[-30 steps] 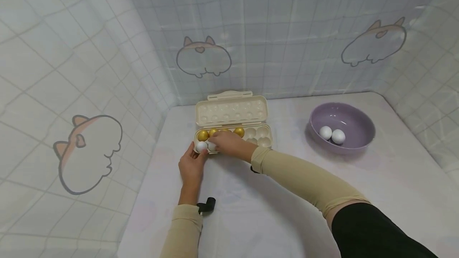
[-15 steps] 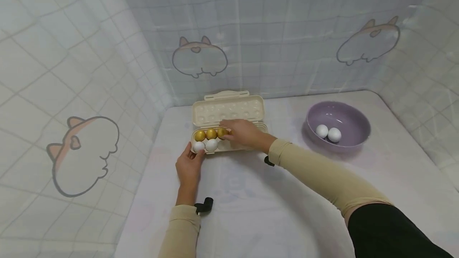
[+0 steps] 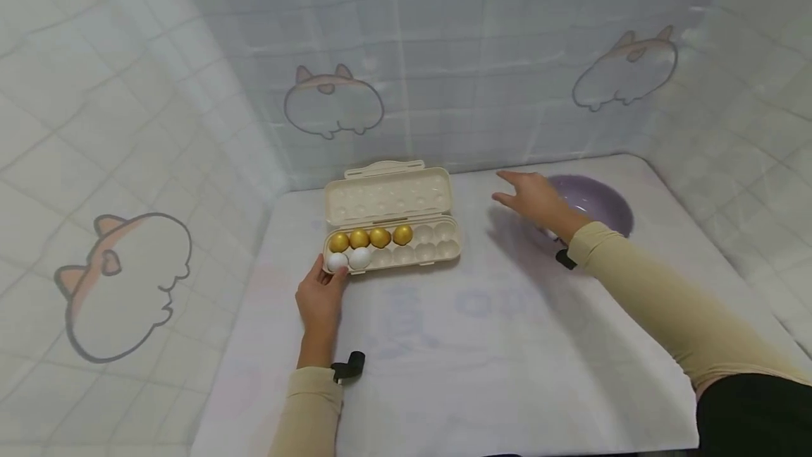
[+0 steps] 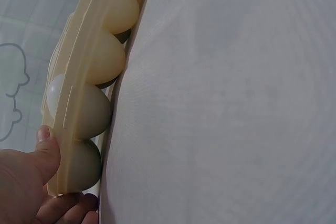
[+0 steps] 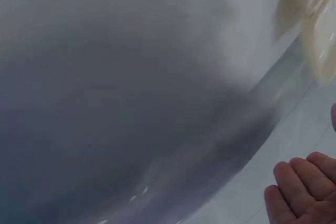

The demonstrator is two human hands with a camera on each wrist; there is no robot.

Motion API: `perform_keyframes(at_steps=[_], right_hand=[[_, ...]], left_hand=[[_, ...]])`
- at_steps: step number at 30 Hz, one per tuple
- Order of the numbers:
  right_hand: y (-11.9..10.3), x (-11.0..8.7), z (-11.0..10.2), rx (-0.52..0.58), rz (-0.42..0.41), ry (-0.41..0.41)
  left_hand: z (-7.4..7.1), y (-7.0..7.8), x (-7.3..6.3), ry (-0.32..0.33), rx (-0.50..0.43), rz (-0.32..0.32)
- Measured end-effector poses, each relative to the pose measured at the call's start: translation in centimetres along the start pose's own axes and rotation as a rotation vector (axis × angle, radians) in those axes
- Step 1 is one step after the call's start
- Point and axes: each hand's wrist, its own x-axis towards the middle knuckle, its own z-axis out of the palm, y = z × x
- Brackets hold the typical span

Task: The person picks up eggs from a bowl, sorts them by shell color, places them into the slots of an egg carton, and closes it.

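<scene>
A cream plastic egg carton (image 3: 423, 254) lies on the table with its lid (image 3: 388, 199) raised at the back. Several golden eggs (image 3: 359, 238) fill the left part of its back row, and two white eggs (image 3: 359, 258) sit at the left of the front row. My left hand (image 3: 322, 298) holds the carton's left end; in the left wrist view the thumb (image 4: 48, 156) presses on the rim, fingers tucked below. My right hand (image 3: 536, 199), fingers spread and holding nothing, is over the left side of a purple bowl (image 3: 603, 203). Arm and hand hide much of the bowl's inside.
A white cloth (image 3: 469, 358) covers the table. Tiled-pattern curtains (image 3: 457, 90) with cartoon dogs rise behind it and at both sides. Black camera mounts (image 3: 349, 367) are strapped to the wrists.
My right hand has left the carton and swung right to the bowl, uncovering the golden eggs and bare cups. The left hand keeps its grip on the carton's end. The head view has shifted right.
</scene>
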Motion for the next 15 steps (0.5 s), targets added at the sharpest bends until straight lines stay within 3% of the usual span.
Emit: perform_keyframes(at_steps=[4,9,15], right_hand=[[3.8,-1.5,-1.8,-0.017,0.088,-0.087],[7.8,-3.7,-2.3,-0.042,0.124,-0.175],[9.9,-5.6,-2.1,-0.079,0.096,-0.213]], left_hand=[[-0.3,-0.2,0.2,0.007,0.013,-0.005],[-0.3,-0.1,0.2,0.012,0.023,-0.008],[0.2,0.2,-0.1,0.004,0.029,-0.019]])
